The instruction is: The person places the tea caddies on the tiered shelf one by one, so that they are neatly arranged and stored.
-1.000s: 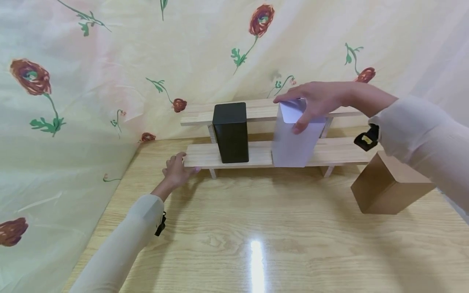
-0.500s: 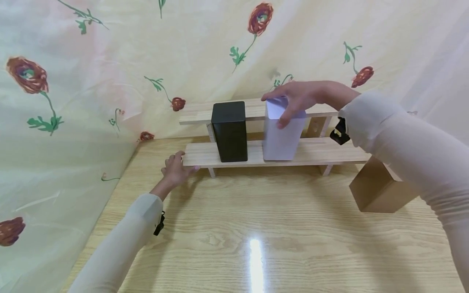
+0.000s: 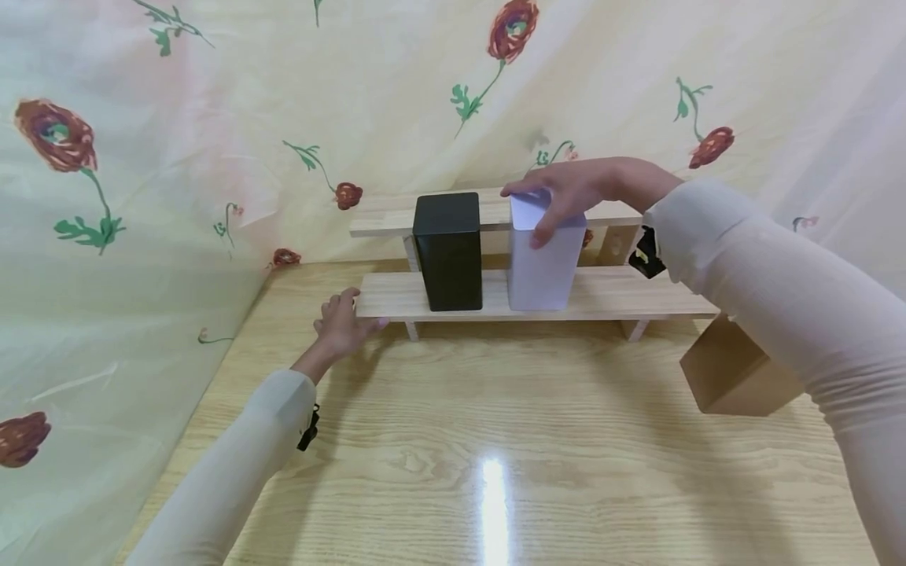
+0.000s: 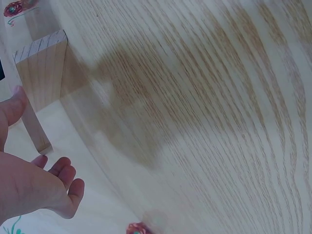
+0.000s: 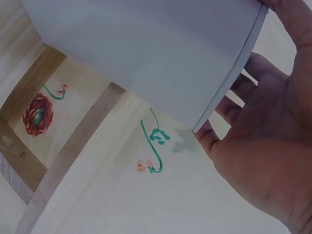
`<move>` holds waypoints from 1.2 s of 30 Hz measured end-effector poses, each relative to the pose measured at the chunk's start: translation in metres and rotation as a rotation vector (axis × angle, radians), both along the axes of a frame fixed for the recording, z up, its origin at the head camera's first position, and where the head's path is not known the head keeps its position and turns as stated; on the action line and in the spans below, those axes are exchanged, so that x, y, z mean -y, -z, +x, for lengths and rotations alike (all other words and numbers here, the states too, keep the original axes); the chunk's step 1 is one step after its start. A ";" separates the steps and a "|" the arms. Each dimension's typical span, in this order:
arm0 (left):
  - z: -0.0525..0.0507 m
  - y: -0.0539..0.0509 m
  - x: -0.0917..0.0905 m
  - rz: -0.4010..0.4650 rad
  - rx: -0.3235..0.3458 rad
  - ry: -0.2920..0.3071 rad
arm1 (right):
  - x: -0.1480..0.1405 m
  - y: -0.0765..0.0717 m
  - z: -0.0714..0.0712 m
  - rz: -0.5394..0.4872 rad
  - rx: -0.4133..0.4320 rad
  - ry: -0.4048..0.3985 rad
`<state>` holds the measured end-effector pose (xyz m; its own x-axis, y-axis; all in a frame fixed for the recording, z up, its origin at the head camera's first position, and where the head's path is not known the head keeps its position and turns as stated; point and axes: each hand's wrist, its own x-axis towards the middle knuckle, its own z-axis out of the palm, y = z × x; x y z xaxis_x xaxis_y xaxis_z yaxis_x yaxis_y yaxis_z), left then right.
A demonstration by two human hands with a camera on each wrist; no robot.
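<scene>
A white box [image 3: 541, 267] stands upright on the lower board of a two-tier wooden shelf [image 3: 637, 292]. My right hand [image 3: 576, 189] grips its top, the thumb on the front face and the fingers over the far side. In the right wrist view, the same hand [image 5: 268, 122] curves around the edge of the white box [image 5: 146, 53]. Left of the white box, with a gap between, a black box [image 3: 451, 263] stands on the same board. My left hand [image 3: 342, 324] holds the left end of the lower board, thumb at the front edge and fingers at the end.
A brown cardboard box [image 3: 736, 373] sits on the wood-grain table [image 3: 425, 440] at the right, partly hidden by my right sleeve. Behind the shelf and along the left hangs a flower-patterned cloth [image 3: 396, 102].
My right hand has moved the white box left and back, closer to the black box, onto the lower board. Over the last half second it has hardly moved. My left hand stays at the board's end.
</scene>
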<state>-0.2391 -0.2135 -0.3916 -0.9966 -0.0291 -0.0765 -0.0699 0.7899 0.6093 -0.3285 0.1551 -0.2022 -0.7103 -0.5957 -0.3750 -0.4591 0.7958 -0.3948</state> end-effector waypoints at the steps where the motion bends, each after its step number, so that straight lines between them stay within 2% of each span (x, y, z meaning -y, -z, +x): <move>1: 0.000 -0.001 0.000 -0.001 -0.001 -0.001 | 0.000 -0.001 0.000 0.000 0.005 0.002; 6: -0.002 -0.002 0.000 -0.001 0.006 -0.004 | 0.000 -0.002 0.000 0.013 0.036 0.006; 10: -0.002 -0.001 0.000 0.000 0.009 0.001 | 0.000 -0.003 0.004 0.016 0.025 -0.011; 16: -0.002 -0.001 0.000 -0.011 0.005 0.001 | -0.010 -0.014 0.019 -0.030 -0.054 -0.054; 22: -0.003 0.000 0.001 -0.014 -0.005 0.007 | -0.031 -0.022 0.035 -0.026 -0.140 -0.081; 30: -0.002 -0.001 0.000 -0.021 -0.008 0.004 | -0.064 -0.016 0.051 -0.068 -0.151 -0.064; 36: -0.003 -0.001 0.000 -0.026 -0.006 0.004 | -0.091 -0.008 0.066 -0.075 -0.198 -0.084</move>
